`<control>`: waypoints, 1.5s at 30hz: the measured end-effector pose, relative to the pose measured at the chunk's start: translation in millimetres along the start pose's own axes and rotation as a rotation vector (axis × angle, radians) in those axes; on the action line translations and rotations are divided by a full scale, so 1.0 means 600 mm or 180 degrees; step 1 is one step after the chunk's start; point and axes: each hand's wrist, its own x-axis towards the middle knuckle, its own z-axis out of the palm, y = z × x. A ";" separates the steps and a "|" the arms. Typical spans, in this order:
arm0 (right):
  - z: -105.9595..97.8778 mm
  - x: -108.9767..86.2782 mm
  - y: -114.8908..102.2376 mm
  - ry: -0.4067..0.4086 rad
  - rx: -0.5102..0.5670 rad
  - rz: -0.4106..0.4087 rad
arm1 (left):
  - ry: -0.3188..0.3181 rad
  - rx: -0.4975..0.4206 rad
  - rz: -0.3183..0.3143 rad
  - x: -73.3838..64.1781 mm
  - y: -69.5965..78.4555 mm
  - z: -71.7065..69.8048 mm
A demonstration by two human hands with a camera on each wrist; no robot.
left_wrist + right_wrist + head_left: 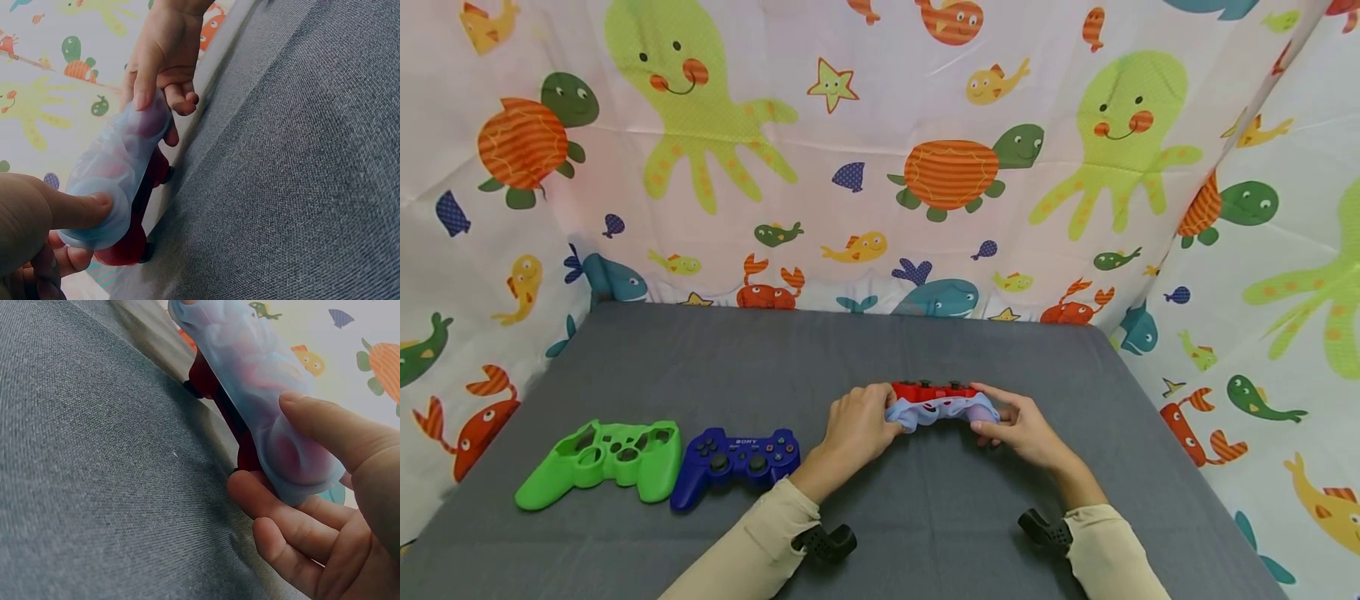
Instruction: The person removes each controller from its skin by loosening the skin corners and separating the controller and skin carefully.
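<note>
Both hands hold a red game controller [934,390] raised over the grey table, with a translucent pale-blue silicone cover [942,410] stretched partly over it. My left hand [863,423] grips the left end, and in the left wrist view its thumb presses on the cover [103,181]. At the other end my right hand [1018,427] pinches the cover between thumb and fingers. In the right wrist view the red controller [247,450] shows along the cover's edge, its buttons turned away. The cover looks wrinkled along its middle.
On the table's left lie a green silicone controller cover [617,458] and, beside it, a blue Sony controller [737,462]. The grey cloth-covered table [925,533] runs back to a curtain [880,108] printed with sea animals, which also hangs at both sides.
</note>
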 end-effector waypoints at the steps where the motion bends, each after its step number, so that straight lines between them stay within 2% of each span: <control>1: 0.000 0.000 0.000 -0.0001 -0.0005 0.0005 | 0.0010 0.0004 0.0001 0.000 0.000 0.000; 12: 0.004 0.003 -0.006 0.0010 -0.0009 0.0031 | 0.0327 0.0205 0.0113 -0.003 -0.001 0.004; 26: 0.000 -0.002 0.001 0.0050 0.0012 0.0049 | 0.0310 0.0184 0.0248 -0.004 0.002 0.002; 39: 0.001 -0.002 0.005 0.0007 0.0046 0.0082 | 0.0227 0.0122 0.0222 -0.009 0.003 -0.002; 45: 0.000 -0.002 0.008 0.0035 0.0083 0.0018 | 0.0181 0.0076 0.0287 -0.010 0.004 -0.005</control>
